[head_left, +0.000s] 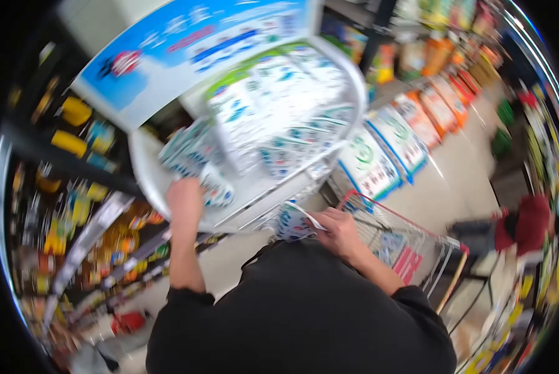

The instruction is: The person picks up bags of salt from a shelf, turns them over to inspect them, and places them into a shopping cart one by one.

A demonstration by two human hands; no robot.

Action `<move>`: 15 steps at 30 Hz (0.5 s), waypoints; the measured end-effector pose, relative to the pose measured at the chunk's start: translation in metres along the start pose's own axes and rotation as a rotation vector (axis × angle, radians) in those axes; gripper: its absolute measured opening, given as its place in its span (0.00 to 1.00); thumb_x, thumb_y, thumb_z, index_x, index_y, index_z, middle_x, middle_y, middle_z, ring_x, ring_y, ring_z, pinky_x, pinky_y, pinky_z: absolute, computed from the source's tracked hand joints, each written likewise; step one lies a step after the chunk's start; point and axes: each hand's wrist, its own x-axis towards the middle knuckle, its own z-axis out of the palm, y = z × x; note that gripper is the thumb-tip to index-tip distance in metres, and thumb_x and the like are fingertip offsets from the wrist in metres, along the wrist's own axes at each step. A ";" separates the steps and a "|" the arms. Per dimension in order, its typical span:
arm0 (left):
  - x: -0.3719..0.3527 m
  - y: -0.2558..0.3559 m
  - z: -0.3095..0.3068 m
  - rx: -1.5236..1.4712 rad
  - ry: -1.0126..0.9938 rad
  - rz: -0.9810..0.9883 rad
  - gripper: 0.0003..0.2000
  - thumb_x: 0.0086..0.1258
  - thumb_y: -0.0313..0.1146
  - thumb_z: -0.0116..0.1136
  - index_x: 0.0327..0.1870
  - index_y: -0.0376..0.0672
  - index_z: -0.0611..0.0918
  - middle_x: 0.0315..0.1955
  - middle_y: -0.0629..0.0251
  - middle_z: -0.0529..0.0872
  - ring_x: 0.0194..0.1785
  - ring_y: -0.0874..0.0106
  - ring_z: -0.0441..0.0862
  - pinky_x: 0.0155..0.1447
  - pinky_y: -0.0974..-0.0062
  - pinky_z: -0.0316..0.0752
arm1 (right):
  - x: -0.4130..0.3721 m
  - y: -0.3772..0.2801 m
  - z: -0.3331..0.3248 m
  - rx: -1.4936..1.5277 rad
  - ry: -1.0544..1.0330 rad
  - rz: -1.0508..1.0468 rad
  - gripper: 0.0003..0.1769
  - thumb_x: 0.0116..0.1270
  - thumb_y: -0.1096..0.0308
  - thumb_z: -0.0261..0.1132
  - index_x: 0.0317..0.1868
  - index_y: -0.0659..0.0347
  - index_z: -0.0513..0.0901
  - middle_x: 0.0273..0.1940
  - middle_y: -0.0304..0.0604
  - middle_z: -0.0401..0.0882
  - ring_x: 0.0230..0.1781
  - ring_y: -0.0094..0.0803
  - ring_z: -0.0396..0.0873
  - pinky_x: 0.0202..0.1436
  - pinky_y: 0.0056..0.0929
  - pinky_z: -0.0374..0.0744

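My left hand [186, 196] is at the left part of a white display bin [151, 168], its fingers closed at the edge of a white and teal packet [217, 188]. More such packets [195, 146] stand just beyond it. In front of my body my right hand [338, 229] pinches the edge of another white and teal packet [292, 221], outside the bin's front rim. Stacked white packs [279, 93] and a row of packets [304, 140] fill the bin's middle and right. Motion blur hides the finer details.
A shopping cart [410, 232] with packets inside stands at the right, with a person in a red top [532, 225] beyond it. Large bags [370, 163] line the floor behind. Shelves of goods [73, 218] run along the left. A blue sign [186, 53] rises behind the bin.
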 end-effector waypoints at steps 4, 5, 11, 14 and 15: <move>-0.019 0.028 -0.032 -0.146 0.085 0.272 0.08 0.62 0.28 0.71 0.30 0.33 0.83 0.34 0.50 0.83 0.44 0.49 0.80 0.49 0.53 0.73 | -0.034 0.018 -0.008 -0.077 0.081 0.226 0.23 0.53 0.79 0.68 0.52 0.59 0.89 0.37 0.48 0.89 0.35 0.48 0.85 0.39 0.43 0.85; -0.022 0.036 -0.035 -0.198 0.069 0.328 0.08 0.62 0.26 0.70 0.30 0.32 0.82 0.35 0.50 0.82 0.44 0.49 0.79 0.49 0.54 0.73 | -0.045 0.024 -0.008 -0.117 0.120 0.298 0.21 0.54 0.79 0.68 0.51 0.58 0.90 0.36 0.49 0.88 0.35 0.48 0.85 0.40 0.44 0.85; -0.033 0.101 0.029 -0.461 -0.158 0.717 0.07 0.62 0.23 0.69 0.33 0.31 0.81 0.35 0.52 0.81 0.43 0.50 0.79 0.48 0.55 0.73 | -0.128 0.042 -0.012 -0.180 0.396 0.881 0.09 0.67 0.68 0.71 0.46 0.60 0.92 0.33 0.58 0.87 0.32 0.53 0.87 0.37 0.43 0.84; -0.036 0.137 0.080 -0.505 -0.265 0.872 0.07 0.62 0.24 0.70 0.35 0.33 0.83 0.35 0.54 0.81 0.43 0.51 0.80 0.48 0.55 0.73 | -0.176 0.059 -0.015 -0.271 0.541 1.078 0.11 0.71 0.62 0.73 0.44 0.61 0.92 0.27 0.58 0.84 0.28 0.55 0.85 0.33 0.42 0.81; -0.039 0.147 0.092 -0.489 -0.317 0.935 0.07 0.62 0.25 0.70 0.36 0.33 0.84 0.35 0.55 0.81 0.43 0.52 0.80 0.48 0.56 0.74 | -0.198 0.068 -0.010 -0.314 0.629 1.112 0.13 0.72 0.59 0.73 0.43 0.62 0.91 0.24 0.58 0.82 0.25 0.55 0.83 0.31 0.42 0.79</move>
